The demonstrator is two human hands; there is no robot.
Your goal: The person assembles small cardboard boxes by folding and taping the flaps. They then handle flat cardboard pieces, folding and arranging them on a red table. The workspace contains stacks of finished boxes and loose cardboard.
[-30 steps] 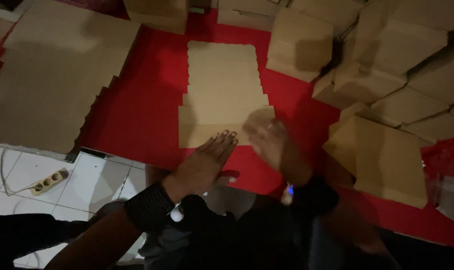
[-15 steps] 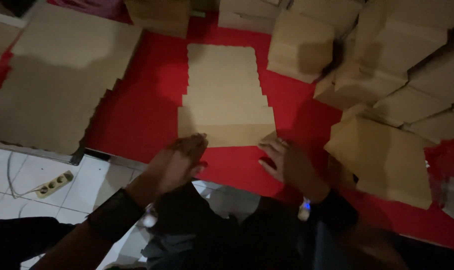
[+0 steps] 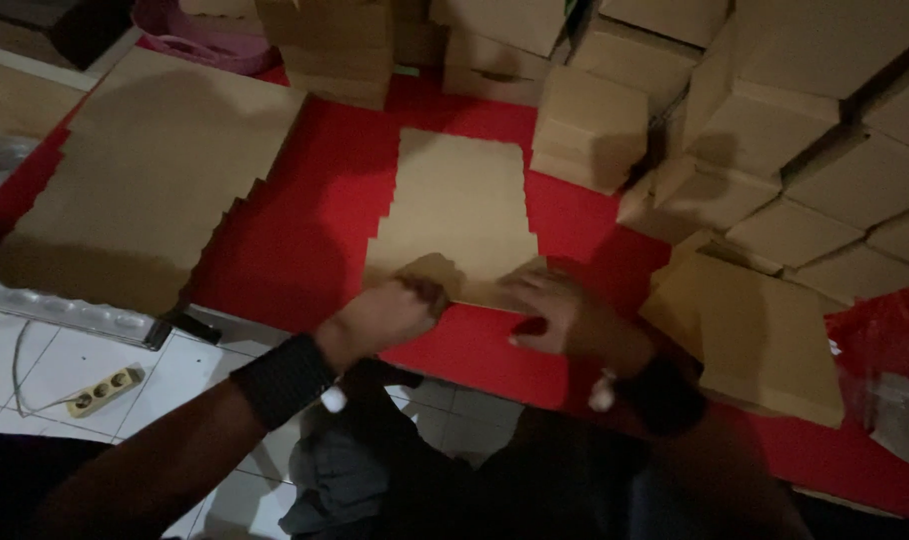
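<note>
folded boxes [image 3: 595,125] crowd flat cardboard [image 3: 460,215]

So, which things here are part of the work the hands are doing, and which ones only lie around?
In use:
- flat cardboard blank, its near flap being folded up
- left hand, gripping that flap
- right hand, pressing on the near edge

Lying about:
- stack of flat blanks
- folded boxes
- power strip on the tile floor
- pink basin
</note>
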